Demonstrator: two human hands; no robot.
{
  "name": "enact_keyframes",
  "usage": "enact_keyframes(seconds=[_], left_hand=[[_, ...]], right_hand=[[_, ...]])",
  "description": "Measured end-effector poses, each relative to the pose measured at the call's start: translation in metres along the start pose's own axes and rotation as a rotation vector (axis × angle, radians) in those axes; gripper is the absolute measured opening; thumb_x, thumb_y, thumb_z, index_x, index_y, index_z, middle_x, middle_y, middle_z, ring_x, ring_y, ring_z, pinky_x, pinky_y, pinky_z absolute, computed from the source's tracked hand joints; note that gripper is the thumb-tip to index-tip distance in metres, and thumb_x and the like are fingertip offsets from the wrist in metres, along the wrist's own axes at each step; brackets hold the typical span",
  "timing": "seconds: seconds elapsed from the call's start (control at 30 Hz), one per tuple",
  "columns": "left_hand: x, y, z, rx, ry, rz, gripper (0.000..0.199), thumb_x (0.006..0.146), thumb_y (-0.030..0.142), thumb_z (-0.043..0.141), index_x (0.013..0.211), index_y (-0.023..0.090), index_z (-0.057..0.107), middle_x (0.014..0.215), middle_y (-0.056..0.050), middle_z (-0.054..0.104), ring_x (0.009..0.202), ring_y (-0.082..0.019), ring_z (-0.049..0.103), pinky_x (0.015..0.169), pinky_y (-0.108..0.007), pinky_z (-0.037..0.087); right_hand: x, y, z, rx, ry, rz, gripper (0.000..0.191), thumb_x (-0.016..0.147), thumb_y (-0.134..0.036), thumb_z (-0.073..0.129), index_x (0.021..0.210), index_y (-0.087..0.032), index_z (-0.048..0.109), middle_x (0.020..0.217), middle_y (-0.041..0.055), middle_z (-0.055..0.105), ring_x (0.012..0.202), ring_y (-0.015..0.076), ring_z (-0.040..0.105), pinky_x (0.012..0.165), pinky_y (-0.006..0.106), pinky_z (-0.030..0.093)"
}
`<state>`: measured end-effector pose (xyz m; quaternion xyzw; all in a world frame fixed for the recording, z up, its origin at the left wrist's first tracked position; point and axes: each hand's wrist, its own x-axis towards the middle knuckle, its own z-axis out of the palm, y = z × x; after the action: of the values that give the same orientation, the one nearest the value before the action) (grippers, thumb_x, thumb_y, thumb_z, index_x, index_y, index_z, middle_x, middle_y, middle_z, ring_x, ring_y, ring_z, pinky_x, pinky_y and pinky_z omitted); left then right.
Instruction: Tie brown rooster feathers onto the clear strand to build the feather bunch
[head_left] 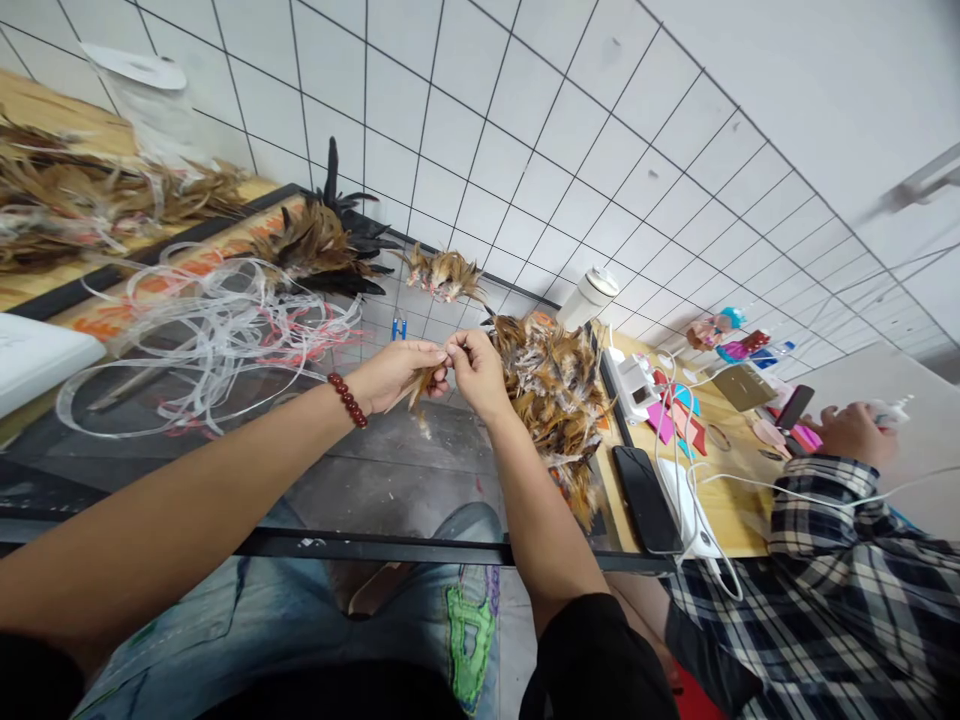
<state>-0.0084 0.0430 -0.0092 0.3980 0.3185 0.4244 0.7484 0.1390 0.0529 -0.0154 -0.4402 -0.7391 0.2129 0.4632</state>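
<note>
My left hand (403,372) is closed around a small bunch of brown feathers (420,388), whose tips point down over the dark glass tabletop (360,480). Against its fingertips, my right hand (477,372) is pinched; what lies between those fingers is too small to make out. A large heap of brown feathers (559,390) lies just right of my right hand. Beyond both hands are a small feather cluster (446,275) and a blue clip-like tool (399,328). Left of my left hand spreads a tangle of clear plastic strips (225,330).
A white cup (589,297) stands behind the feather heap. To the right are a black phone (646,500), a white power strip (686,510) with loose cables, and a co-worker's hand (855,437). Black-tipped feathers (330,240) and more feathers (97,200) lie at left.
</note>
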Motion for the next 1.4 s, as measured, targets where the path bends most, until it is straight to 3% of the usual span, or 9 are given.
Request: enact_keyframes(seconds=[0.2,0.27,0.4,0.53,0.63,0.73,0.97,1.1,1.4], left_hand=[[0.002,0.001,-0.004,0.006,0.115,0.075,0.021,0.079,0.007,0.062,0.058,0.011,0.059,0.052,-0.003,0.055,0.047,-0.011,0.055,0.051,-0.022,0.048],[0.003,0.005,-0.006,-0.046,0.175,0.107,0.021,0.081,0.005,0.056,0.061,0.011,0.058,0.052,-0.003,0.055,0.048,-0.012,0.056,0.051,-0.023,0.048],[0.003,0.013,-0.008,-0.185,0.291,0.099,0.025,0.085,0.004,0.045,0.063,0.013,0.056,0.052,-0.002,0.052,0.049,-0.012,0.054,0.053,-0.024,0.05],[0.001,0.016,-0.004,-0.224,0.333,0.05,0.028,0.086,0.004,0.042,0.063,0.013,0.054,0.05,0.0,0.049,0.047,-0.011,0.053,0.051,-0.023,0.049],[0.0,0.014,-0.003,-0.221,0.331,0.039,0.027,0.086,0.003,0.042,0.063,0.013,0.053,0.051,0.0,0.05,0.048,-0.01,0.053,0.052,-0.023,0.05],[0.002,0.012,-0.004,-0.206,0.329,0.046,0.025,0.086,0.003,0.045,0.064,0.013,0.055,0.054,-0.001,0.053,0.05,-0.01,0.055,0.053,-0.022,0.05],[0.003,0.001,0.002,-0.12,0.339,0.254,0.008,0.076,0.012,0.069,0.069,0.011,0.065,0.066,-0.003,0.065,0.059,-0.011,0.061,0.06,-0.023,0.051],[0.002,-0.002,0.006,-0.035,0.338,0.328,0.013,0.069,0.021,0.078,0.073,0.012,0.07,0.067,-0.002,0.067,0.061,-0.011,0.061,0.061,-0.022,0.05],[0.001,-0.004,0.005,0.031,0.249,0.366,0.015,0.071,0.025,0.077,0.067,0.014,0.068,0.061,0.0,0.062,0.056,-0.009,0.057,0.059,-0.022,0.049]], right_hand=[[0.001,-0.005,-0.001,-0.11,0.005,0.059,0.008,0.085,-0.021,0.056,0.081,-0.019,0.062,0.083,0.0006,0.058,0.077,0.0127,0.053,0.076,0.025,0.044],[0.001,-0.006,-0.005,-0.188,-0.148,0.056,0.006,0.081,-0.015,0.06,0.078,-0.019,0.065,0.082,0.0004,0.058,0.076,0.0128,0.054,0.075,0.026,0.044],[-0.002,-0.016,-0.012,-0.16,-0.677,-0.053,0.022,0.069,-0.002,0.066,0.08,-0.02,0.072,0.084,-0.001,0.061,0.076,0.0115,0.055,0.076,0.024,0.044],[-0.004,-0.021,-0.013,-0.05,-0.819,-0.052,0.039,0.062,0.006,0.066,0.085,-0.023,0.076,0.082,-0.0032,0.064,0.074,0.01,0.055,0.074,0.022,0.043],[-0.004,-0.015,-0.011,-0.008,-0.87,0.018,0.026,0.06,0.001,0.072,0.072,-0.021,0.075,0.071,-0.0046,0.063,0.067,0.0091,0.054,0.069,0.021,0.042],[-0.003,-0.008,-0.007,0.113,-0.773,0.101,0.01,0.065,-0.008,0.072,0.062,-0.017,0.069,0.065,-0.0046,0.062,0.064,0.0087,0.054,0.067,0.021,0.041],[0.002,-0.012,0.004,0.796,-0.039,0.563,0.022,0.066,-0.033,0.077,0.075,-0.018,0.063,0.06,-0.0062,0.059,0.053,0.0048,0.05,0.054,0.017,0.04],[0.003,-0.021,0.007,1.0,0.017,0.784,0.02,0.064,-0.023,0.08,0.073,-0.017,0.063,0.059,-0.0056,0.061,0.05,0.004,0.053,0.048,0.015,0.042],[0.004,-0.03,0.007,1.124,-0.047,0.891,0.017,0.069,-0.019,0.078,0.074,-0.016,0.062,0.056,-0.0053,0.062,0.047,0.004,0.055,0.043,0.013,0.043]])
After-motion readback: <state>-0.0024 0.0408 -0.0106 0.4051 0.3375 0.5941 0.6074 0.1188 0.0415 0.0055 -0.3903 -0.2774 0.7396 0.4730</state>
